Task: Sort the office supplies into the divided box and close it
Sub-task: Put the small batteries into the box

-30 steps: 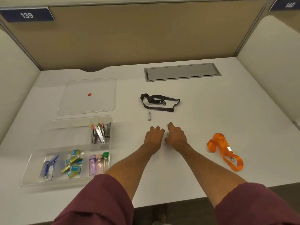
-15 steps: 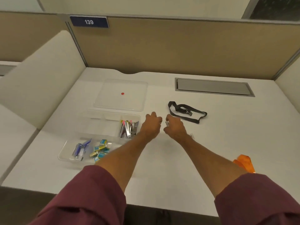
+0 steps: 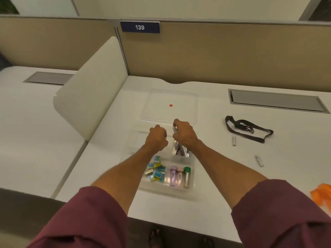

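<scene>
Holding a battery (image 3: 175, 131) pinched between thumb and fingertips, your right hand (image 3: 185, 136) hangs over the far side of the box (image 3: 138, 138), which sits near the desk's (image 3: 215, 185) left edge. Your left hand (image 3: 157, 138) is just beside it with its fingers curled under. Whether anything is inside that fist cannot be told from here.

The battery looks to be about over the divider between the bare far-left compartment and the far-right one holding the clips (image 3: 180, 150). Judging by the sorting so far, it belongs in the bare one, so shift left before you let go. Lower it close to the floor of the compartment and lay it on its side. A round cell dropped from height will likely bounce or roll over a low wall. Keep your wrist clear of the clips, which stand up and could catch it.

The near compartments are taken by staple boxes (image 3: 155, 170) and tubes (image 3: 179, 176), so leave those alone. If your left hand does carry something, empty it into the same compartment, one hand at a time.

Still out on the desk toward the right are a second cell (image 3: 234, 140), a third cell (image 3: 259, 160), a black lanyard (image 3: 249, 129) and, at the near right edge, an orange lanyard (image 3: 322, 194). The lid (image 3: 170, 97) lies flat just beyond the box, ready for closing.
</scene>
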A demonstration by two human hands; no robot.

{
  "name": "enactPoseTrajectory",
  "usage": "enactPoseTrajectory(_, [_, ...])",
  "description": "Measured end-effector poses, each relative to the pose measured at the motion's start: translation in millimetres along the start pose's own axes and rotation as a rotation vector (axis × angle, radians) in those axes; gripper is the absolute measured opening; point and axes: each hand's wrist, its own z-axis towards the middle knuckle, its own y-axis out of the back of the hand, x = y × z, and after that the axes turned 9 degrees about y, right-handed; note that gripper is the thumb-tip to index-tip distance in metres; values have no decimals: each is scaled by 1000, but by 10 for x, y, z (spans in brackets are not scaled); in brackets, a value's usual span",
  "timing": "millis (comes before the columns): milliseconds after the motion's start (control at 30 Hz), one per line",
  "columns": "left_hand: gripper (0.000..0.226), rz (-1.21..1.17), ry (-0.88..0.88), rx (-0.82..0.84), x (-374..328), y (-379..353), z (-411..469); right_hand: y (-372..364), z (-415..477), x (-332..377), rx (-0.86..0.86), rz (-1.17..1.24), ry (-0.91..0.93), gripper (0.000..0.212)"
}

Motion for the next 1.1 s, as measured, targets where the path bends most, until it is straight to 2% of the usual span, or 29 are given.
enactPoseTrajectory(100, [25,-22,-20,67,167,-78,55,-225,70,113,8,-21,-33,29])
enactPoseTrajectory(200, [11,-35,-33,144,249,-169,88,-399,78,169,9,-20,-47,30])
enactPoseTrajectory(233, [18,-26,-41,158,269,-205,90,-445,78,179,10,-24,-46,30])
enactPoseTrajectory(333, [10,-98,-39,192,341,-322,118,-554,78,171,36,-121,-42,29])
enactPoseTrajectory(500, [37,-220,-64,86,482,-366,131,-687,106,147,92,-288,-10,26])
enactPoseTrajectory(600, [42,-267,-109,0,576,-324,120,-716,122,172,130,-432,-24,29])
enactPoseTrajectory(767, [43,-261,-178,-28,644,-290,149,-726,110,186,170,-542,-26,24])
enactPoseTrajectory(967, [46,-104,-256,-42,416,-309,211,-485,7,3,0,-370,-36,27])
enactPoseTrajectory(1100, [42,-101,-343,-28,-4,-397,219,-172,-184,-302,-139,-308,-73,24])
